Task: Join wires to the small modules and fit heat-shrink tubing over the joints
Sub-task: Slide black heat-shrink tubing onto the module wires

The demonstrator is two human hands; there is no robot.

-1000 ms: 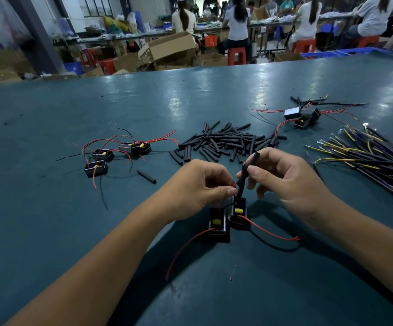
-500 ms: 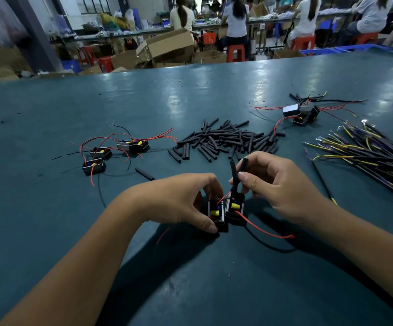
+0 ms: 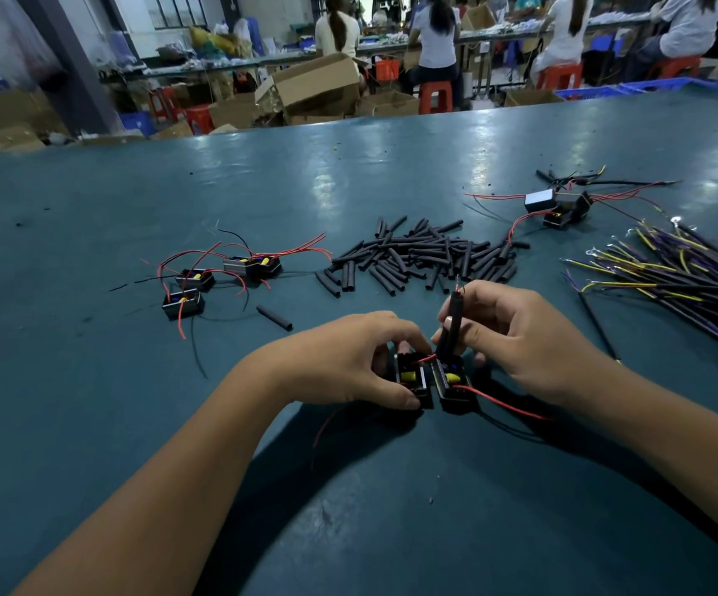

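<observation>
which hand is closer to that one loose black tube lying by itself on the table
Left. The left hand sits just right of and nearer the camera than the loose tube, with bare table between. The right hand is farther right, beyond the two modules.

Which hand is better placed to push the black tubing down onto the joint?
Right. The right hand already pinches the upright black heat-shrink tube above the two small black modules; the left hand is steadying those.

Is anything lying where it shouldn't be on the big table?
One black tube piece lies alone on the table, away from the tube pile, near the finished modules. Nothing looks broken or spilled.
</observation>
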